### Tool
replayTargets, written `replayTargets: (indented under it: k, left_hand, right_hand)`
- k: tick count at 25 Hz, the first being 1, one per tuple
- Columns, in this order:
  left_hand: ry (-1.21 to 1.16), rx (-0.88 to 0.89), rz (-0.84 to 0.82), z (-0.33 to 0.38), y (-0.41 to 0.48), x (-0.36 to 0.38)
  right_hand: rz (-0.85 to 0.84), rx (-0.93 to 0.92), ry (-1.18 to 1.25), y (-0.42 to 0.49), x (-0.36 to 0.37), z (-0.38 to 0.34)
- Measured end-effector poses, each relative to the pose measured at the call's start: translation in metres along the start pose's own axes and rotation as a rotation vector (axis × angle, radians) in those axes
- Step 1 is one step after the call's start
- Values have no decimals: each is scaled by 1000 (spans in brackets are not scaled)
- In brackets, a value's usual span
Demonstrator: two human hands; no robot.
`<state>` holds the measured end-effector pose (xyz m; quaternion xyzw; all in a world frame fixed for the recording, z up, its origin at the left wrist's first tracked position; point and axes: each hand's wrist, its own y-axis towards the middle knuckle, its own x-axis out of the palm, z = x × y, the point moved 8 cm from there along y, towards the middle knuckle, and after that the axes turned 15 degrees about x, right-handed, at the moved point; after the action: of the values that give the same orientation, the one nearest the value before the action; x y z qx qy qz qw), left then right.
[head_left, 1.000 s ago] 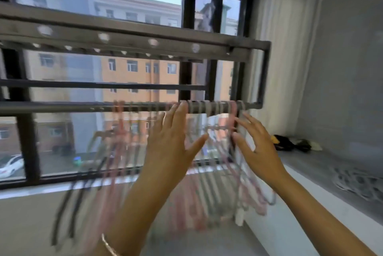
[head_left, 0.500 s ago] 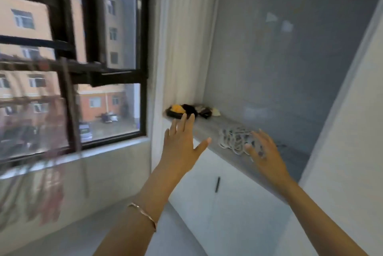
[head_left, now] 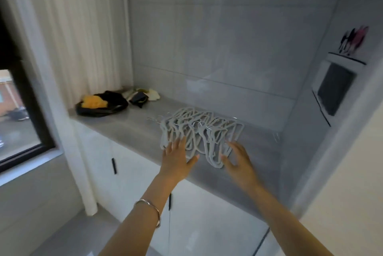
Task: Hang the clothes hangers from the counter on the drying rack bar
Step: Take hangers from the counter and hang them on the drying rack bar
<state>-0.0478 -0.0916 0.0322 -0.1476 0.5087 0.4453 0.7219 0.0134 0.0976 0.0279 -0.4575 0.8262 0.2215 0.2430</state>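
A single wide-angle camera, worn on the person's head, looks forward and down along both outstretched forearms, with the left hand (head_left: 176, 160) and right hand (head_left: 240, 164) just below frame centre. It faces a grey counter (head_left: 132, 129) backed by a tiled wall (head_left: 207, 48), close enough that the pile of hangers (head_left: 199, 131) starts at the fingertips. A window (head_left: 18, 114) edges the frame, far left of the fingers.

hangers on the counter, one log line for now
phase: reach | left hand: open, at pile edge | right hand: open, at pile edge | grey hangers: heaped on counter | grip: none yet
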Motion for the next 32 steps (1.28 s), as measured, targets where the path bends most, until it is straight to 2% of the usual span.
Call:
replayTargets:
  k: [4, 8, 14, 17, 20, 22, 25, 28, 32]
  left_hand:
    - [22, 4, -155, -40, 80, 65]
    - [52, -21, -294, -73, 118, 119]
    - [82, -79, -454, -103, 128, 170]
    - [89, -79, -446, -103, 132, 171]
    - [74, -81, -466, -101, 133, 163]
    - [83, -65, -491, -98, 134, 157]
    - [15, -31, -516, -85, 131, 149]
    - [-37, 5, -562, -83, 121, 151]
    - [-30, -15, -554, -87, 110, 151]
  right_hand:
    - [-44, 171, -52, 63, 41, 47]
    - [-114, 275, -100, 98, 81, 79]
    - [-165, 262, -265, 115, 122, 102]
    - [-66, 217, -257, 118, 118, 103]
    - [13, 264, -143, 122, 100, 100]
    - [-27, 307, -126, 126, 97, 96]
    - [-172, 314, -189, 118, 114, 87]
    - [-101, 253, -356, 104, 119, 86]
    - [-101, 339, -366, 93, 104, 98]
